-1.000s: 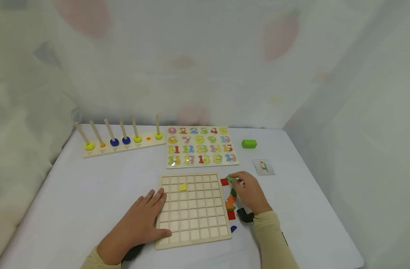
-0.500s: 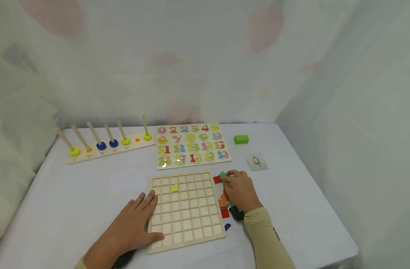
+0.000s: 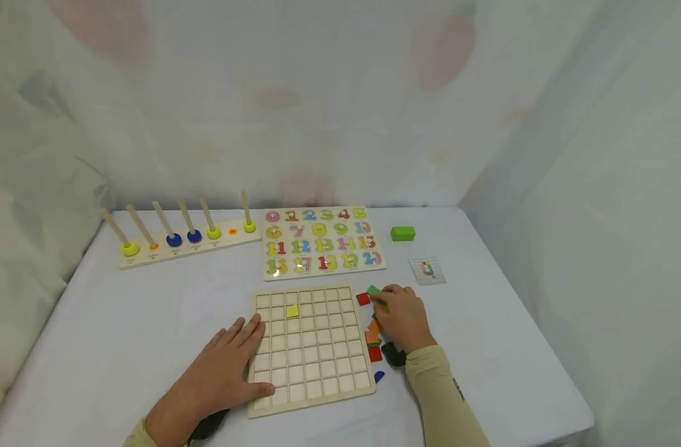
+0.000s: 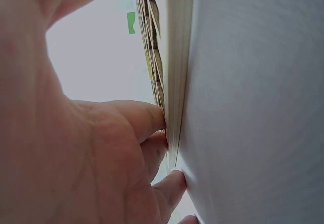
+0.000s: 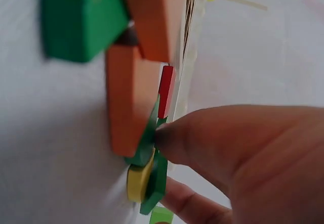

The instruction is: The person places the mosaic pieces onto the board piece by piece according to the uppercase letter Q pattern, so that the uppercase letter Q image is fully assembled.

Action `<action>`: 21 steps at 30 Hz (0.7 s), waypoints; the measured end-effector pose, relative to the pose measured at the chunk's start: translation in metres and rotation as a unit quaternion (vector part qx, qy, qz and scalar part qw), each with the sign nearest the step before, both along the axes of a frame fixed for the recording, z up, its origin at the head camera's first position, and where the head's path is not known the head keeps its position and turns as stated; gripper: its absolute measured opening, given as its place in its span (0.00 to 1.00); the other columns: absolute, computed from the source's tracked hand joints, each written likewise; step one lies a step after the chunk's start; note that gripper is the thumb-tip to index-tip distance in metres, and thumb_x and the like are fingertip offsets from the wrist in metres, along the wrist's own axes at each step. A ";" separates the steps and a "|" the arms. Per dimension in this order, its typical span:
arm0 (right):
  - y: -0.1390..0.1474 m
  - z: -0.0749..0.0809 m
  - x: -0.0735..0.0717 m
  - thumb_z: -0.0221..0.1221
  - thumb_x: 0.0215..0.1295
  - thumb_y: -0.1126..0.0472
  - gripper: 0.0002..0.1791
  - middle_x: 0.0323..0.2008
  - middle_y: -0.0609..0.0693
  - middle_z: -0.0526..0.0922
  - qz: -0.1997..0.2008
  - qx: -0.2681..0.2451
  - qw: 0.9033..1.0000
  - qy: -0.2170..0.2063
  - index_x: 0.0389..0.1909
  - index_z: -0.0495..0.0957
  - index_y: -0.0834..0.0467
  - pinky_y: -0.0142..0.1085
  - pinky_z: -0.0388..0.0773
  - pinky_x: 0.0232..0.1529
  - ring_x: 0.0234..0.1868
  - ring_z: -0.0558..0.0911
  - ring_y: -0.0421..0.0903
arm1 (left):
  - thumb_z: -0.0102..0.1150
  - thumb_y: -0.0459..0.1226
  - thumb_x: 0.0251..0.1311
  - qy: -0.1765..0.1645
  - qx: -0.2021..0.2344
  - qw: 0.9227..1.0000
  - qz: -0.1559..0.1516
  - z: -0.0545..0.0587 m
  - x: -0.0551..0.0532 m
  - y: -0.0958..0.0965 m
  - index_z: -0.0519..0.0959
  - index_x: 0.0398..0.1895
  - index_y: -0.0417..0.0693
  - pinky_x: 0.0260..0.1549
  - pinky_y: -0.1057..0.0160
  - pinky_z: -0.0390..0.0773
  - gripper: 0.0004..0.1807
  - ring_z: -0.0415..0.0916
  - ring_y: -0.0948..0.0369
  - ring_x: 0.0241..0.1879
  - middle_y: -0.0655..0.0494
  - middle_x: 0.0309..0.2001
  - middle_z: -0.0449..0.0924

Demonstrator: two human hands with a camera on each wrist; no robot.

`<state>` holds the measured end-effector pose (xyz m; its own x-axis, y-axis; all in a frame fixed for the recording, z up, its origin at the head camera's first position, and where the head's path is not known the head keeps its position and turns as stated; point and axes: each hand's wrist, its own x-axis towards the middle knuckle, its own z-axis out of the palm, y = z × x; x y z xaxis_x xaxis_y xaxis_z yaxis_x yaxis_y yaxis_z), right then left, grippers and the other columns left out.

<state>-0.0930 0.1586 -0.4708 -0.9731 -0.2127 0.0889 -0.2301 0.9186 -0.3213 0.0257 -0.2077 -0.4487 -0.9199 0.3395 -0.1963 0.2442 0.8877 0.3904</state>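
My left hand (image 3: pixel 223 366) lies with straight fingers spread along the left edge of a wooden grid board (image 3: pixel 318 354), thumb on its lower left squares. One yellow piece (image 3: pixel 292 311) sits in the grid near the top. Beside the board's right edge, my right hand (image 3: pixel 404 316) bends its fingers over a loose row of coloured blocks. In the right wrist view the thumb tip meets a dark green block (image 5: pixel 147 143), next to a yellow block (image 5: pixel 137 183); a fingertip is behind another green block (image 5: pixel 158 181). I cannot tell whether thumb and finger pinch any of them.
More blocks line the board's right side: green (image 3: pixel 373 290), red (image 3: pixel 363 299), orange (image 3: pixel 372 337) and blue (image 3: pixel 379 376). A number puzzle (image 3: pixel 323 242), a peg stand (image 3: pixel 189 245), a green box (image 3: pixel 403 233) and a pattern card (image 3: pixel 428 271) lie behind.
My right hand has come off the light green block at the top of the row and shifted slightly nearer, over a yellow one. The left hand stays on the board. The head view shifted.
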 end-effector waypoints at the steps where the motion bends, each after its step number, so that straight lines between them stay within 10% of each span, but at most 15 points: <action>1: 0.000 0.000 0.000 0.69 0.72 0.55 0.09 0.54 0.51 0.86 -0.003 -0.001 1.000 0.001 0.49 0.93 0.46 0.53 0.82 0.47 0.52 0.82 0.57 | 0.61 0.80 0.51 0.000 -0.001 1.000 0.000 0.000 0.000 0.000 0.58 0.85 0.39 0.73 0.30 0.56 0.70 0.50 0.37 0.81 0.43 0.85 0.52; 9: 0.000 -0.004 0.000 0.71 0.70 0.56 0.04 0.48 0.50 0.88 -0.001 -0.013 1.000 0.007 0.42 0.92 0.48 0.52 0.84 0.42 0.46 0.84 0.55 | 0.60 0.80 0.51 -0.002 -0.003 1.000 -0.001 0.000 0.003 -0.001 0.58 0.85 0.39 0.72 0.29 0.56 0.70 0.50 0.36 0.81 0.42 0.84 0.52; 17: -0.001 -0.001 -0.003 0.71 0.71 0.60 0.14 0.57 0.52 0.83 -0.012 -0.100 0.994 -0.047 0.56 0.87 0.52 0.51 0.82 0.58 0.57 0.83 0.55 | 0.59 0.80 0.52 0.002 -0.006 1.000 -0.005 0.000 0.002 -0.002 0.58 0.84 0.38 0.73 0.30 0.56 0.70 0.50 0.36 0.81 0.42 0.84 0.52; 21: 0.001 0.000 -0.004 0.66 0.75 0.55 0.24 0.64 0.57 0.79 -0.008 -0.065 0.996 -0.068 0.69 0.81 0.55 0.57 0.77 0.62 0.63 0.77 0.60 | 0.59 0.80 0.53 0.005 -0.006 1.000 -0.007 0.000 0.000 0.000 0.58 0.85 0.38 0.73 0.30 0.56 0.70 0.50 0.36 0.81 0.43 0.84 0.52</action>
